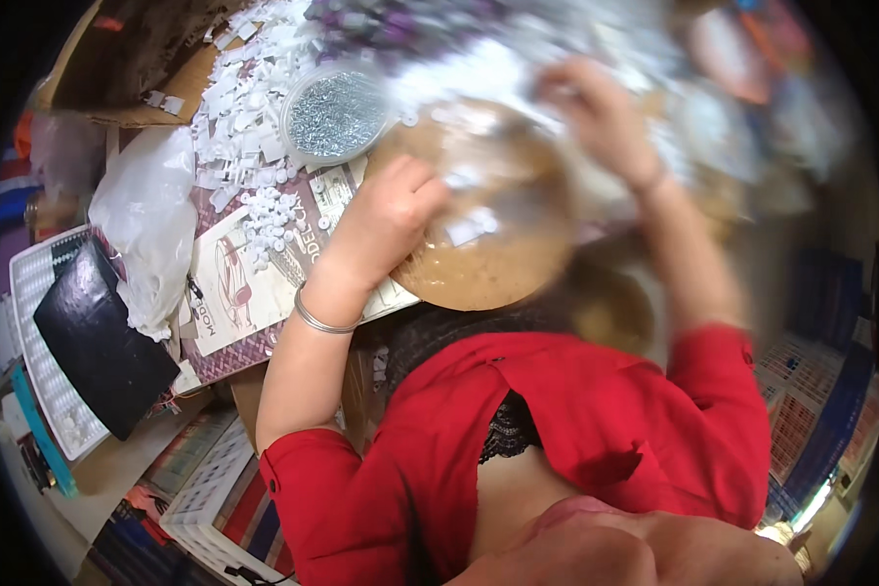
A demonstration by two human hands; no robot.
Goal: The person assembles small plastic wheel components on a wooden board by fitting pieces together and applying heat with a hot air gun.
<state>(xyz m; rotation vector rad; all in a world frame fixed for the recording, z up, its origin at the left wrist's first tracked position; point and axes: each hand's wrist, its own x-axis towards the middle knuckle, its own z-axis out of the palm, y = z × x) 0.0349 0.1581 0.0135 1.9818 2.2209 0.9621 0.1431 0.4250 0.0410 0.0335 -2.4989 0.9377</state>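
I see my left hand curled, fingers pressed together against the left rim of a brown round bowl that sits at the table's near edge, mouth up; being round, it has no long axis I can name. A few pale pieces lie inside it. My right hand is raised past the bowl's far rim, too blurred to tell how its fingers are set. Left of the bowl, white plastic parts crowd a printed sheet, beside a round tub of grey bits. Little free room there. The table's right side is smeared.
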